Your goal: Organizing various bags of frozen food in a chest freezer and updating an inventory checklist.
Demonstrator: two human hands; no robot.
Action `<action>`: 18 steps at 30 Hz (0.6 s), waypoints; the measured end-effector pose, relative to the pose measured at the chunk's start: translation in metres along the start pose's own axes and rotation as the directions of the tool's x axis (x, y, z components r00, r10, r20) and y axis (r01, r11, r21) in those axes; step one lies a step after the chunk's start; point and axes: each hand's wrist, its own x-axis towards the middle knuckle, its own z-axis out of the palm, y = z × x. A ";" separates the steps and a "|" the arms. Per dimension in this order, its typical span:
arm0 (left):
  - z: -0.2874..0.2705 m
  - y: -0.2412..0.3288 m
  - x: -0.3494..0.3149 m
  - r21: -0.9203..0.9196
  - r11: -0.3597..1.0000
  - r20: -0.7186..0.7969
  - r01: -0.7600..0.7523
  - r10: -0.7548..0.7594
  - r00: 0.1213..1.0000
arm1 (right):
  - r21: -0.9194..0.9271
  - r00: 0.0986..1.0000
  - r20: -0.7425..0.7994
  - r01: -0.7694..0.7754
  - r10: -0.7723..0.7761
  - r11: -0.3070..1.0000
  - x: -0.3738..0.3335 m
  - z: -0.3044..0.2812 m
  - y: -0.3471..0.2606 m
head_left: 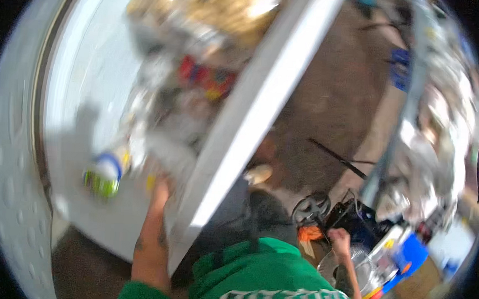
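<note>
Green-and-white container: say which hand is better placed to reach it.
Left, probably: the left hand is over the same white surface as the container, nearer it; the right hand is beyond the surface's edge, near the spoked wheel.

My left fingers (162,182) reach over the white counter (87,212), near a green container (104,177) with a blue band (too blurred to tell whether they grip anything). My right fingers (338,235) hang near a dark wheel (311,208), something orange (311,233) and a clear bowl (328,267).
</note>
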 end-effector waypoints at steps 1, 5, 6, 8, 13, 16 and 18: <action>0.000 0.036 -0.007 0.198 0.980 -0.128 0.032 -0.007 0.992 | -0.308 0.990 -0.038 -0.140 0.135 0.941 -0.022 -0.011 0.053; -0.085 0.079 -0.026 0.017 0.951 -0.575 -0.309 0.263 0.775 | -0.520 0.880 0.464 0.180 0.100 0.835 -0.039 -0.001 0.242; -0.087 0.112 -0.024 0.161 0.898 -0.604 -0.410 0.419 0.678 | -0.424 0.855 0.519 0.237 0.020 0.874 -0.028 0.009 0.306; -0.053 0.180 0.004 0.242 0.790 -0.556 -0.563 0.588 0.587 | -0.504 0.974 0.206 0.021 0.096 0.864 -0.015 0.027 0.431; -0.093 0.395 -0.038 0.243 0.609 -0.493 -0.755 0.748 0.445 | 0.235 0.988 -0.097 0.143 -0.123 0.961 0.023 0.061 0.213; -0.081 0.550 -0.096 0.158 0.520 -0.185 -0.839 0.851 0.492 | 0.298 0.982 -0.107 0.184 -0.158 0.937 0.027 0.026 0.122; -0.055 0.634 -0.160 0.205 0.247 -0.034 -0.947 0.969 0.245 | 0.260 0.936 -0.138 0.351 -0.325 0.900 0.038 0.004 0.076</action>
